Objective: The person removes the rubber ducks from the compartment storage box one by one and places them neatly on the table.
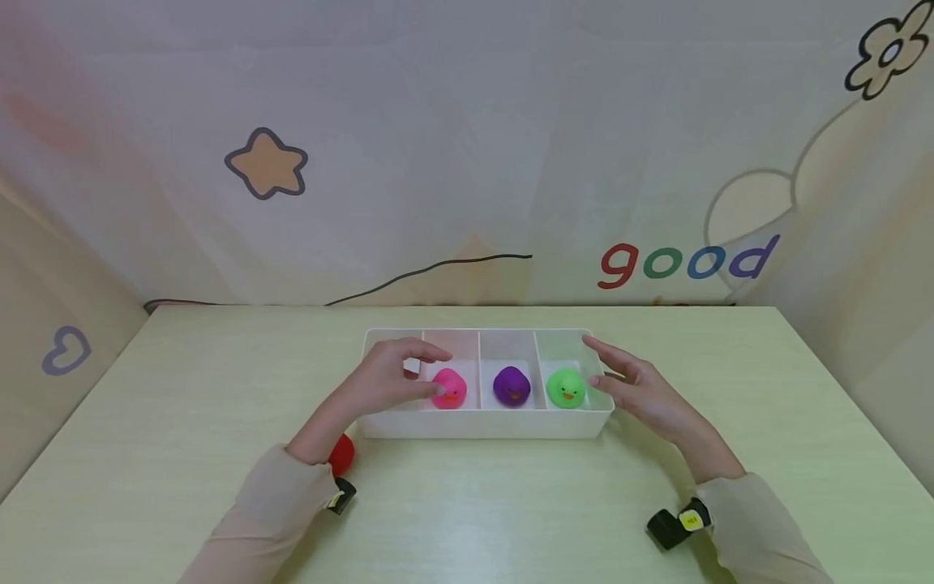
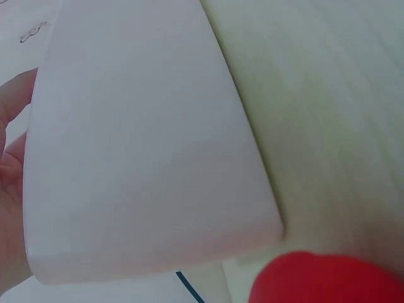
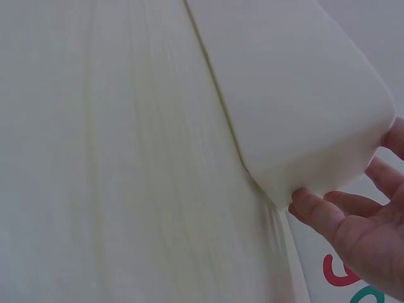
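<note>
Step in hand, my judgement: seating the pink duck (image 1: 451,394) in compartment 2 of 4, counted from the left of the white box (image 1: 481,425). The purple duck (image 1: 512,388) sits in 3, the green duck (image 1: 567,391) in 4. Next move, I judge, calls for lifting the left hand (image 1: 383,377) clear without tipping the pink duck, then attention to the red object (image 1: 340,456) on the table by the left forearm.

Fingers: I read the left as parted, not grasping; thumb at the duck, fingers arched above. Right hand (image 1: 645,389): fingers loosely spread, touching the box's right end, no duck held.
</note>
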`<state>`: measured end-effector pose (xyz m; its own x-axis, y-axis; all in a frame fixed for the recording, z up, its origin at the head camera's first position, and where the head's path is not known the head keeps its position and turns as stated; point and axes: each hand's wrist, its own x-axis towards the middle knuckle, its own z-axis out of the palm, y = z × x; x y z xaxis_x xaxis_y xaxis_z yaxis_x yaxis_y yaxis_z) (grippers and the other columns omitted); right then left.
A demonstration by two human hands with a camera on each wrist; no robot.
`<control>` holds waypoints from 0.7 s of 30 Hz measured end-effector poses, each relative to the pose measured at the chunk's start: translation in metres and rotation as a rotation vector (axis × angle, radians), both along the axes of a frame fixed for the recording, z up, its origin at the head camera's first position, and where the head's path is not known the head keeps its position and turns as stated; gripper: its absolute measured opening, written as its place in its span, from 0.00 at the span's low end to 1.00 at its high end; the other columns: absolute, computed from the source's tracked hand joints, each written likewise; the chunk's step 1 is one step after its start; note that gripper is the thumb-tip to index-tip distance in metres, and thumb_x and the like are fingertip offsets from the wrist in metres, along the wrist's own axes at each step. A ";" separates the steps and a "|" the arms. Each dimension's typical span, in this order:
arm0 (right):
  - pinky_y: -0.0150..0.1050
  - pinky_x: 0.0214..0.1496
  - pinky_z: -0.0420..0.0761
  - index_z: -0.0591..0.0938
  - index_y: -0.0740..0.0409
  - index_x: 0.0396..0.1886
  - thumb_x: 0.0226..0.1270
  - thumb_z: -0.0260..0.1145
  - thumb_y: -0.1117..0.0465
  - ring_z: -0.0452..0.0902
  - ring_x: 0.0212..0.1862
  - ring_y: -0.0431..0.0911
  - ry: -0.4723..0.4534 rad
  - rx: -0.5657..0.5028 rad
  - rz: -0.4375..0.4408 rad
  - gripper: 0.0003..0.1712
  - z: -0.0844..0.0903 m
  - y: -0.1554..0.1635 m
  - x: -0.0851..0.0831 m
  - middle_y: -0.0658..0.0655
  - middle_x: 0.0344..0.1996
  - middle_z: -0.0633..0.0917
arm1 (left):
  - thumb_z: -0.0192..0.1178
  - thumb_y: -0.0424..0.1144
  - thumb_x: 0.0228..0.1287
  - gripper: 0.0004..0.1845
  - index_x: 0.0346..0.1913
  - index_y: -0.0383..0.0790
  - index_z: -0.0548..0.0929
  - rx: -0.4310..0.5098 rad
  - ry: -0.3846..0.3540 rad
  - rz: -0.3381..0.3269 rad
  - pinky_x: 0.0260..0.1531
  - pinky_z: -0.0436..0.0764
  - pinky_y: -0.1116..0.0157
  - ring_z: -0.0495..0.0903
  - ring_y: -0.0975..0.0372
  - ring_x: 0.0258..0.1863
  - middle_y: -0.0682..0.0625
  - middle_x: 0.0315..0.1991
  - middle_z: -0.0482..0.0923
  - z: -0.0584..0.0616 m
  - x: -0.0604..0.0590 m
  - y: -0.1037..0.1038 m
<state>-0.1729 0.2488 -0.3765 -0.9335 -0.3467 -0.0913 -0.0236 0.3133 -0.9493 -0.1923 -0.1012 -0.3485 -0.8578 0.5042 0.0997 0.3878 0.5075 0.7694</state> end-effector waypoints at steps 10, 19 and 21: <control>0.64 0.57 0.59 0.52 0.52 0.71 0.67 0.56 0.56 0.45 0.67 0.68 -0.010 0.012 -0.009 0.36 0.001 -0.001 0.001 0.62 0.71 0.47 | 0.68 0.36 0.49 0.19 0.48 0.37 0.81 -0.141 0.058 0.005 0.35 0.77 0.66 0.75 0.54 0.45 0.47 0.45 0.80 0.001 0.000 0.012; 0.65 0.57 0.60 0.52 0.52 0.71 0.67 0.56 0.57 0.43 0.67 0.69 0.000 0.025 -0.014 0.36 0.003 -0.002 0.005 0.61 0.71 0.47 | 0.66 0.34 0.51 0.17 0.47 0.37 0.82 -0.334 0.101 -0.002 0.39 0.77 0.65 0.76 0.57 0.45 0.48 0.44 0.81 0.004 0.001 0.024; 0.65 0.57 0.60 0.52 0.51 0.71 0.67 0.56 0.57 0.43 0.67 0.69 -0.001 0.032 -0.016 0.36 0.003 -0.002 0.005 0.61 0.71 0.47 | 0.66 0.34 0.51 0.17 0.46 0.37 0.82 -0.380 0.124 -0.004 0.36 0.76 0.66 0.76 0.57 0.43 0.48 0.43 0.81 0.005 0.002 0.027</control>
<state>-0.1675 0.2467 -0.3733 -0.9389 -0.3284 -0.1027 -0.0176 0.3438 -0.9389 -0.1906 -0.0746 -0.3439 -0.8488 0.5286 0.0081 0.4685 0.7451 0.4747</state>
